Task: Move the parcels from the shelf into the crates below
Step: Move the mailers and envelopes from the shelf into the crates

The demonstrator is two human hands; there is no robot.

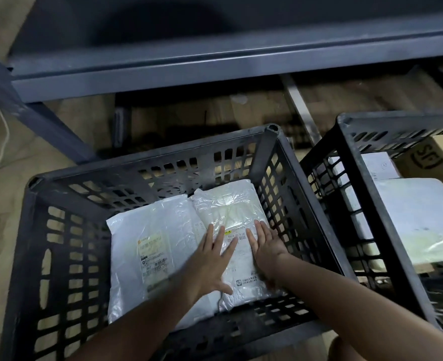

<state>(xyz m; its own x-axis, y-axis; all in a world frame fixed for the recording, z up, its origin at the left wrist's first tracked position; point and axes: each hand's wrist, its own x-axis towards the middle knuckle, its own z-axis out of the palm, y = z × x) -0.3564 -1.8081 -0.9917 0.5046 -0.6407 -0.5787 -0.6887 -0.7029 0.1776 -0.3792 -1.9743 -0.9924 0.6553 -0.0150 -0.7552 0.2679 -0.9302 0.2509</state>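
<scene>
I can't read the label on the right parcel (230, 220); my left hand (210, 264) and right hand (266, 252) cover parts of it. At three o'clock the second crate (358, 183) runs off frame. The left parcel's label (152, 256) is too blurred to read.

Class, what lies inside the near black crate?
Inside the black crate: two white parcels, the left parcel and the right parcel under both flat hands. Anything beneath them is covered.
</scene>
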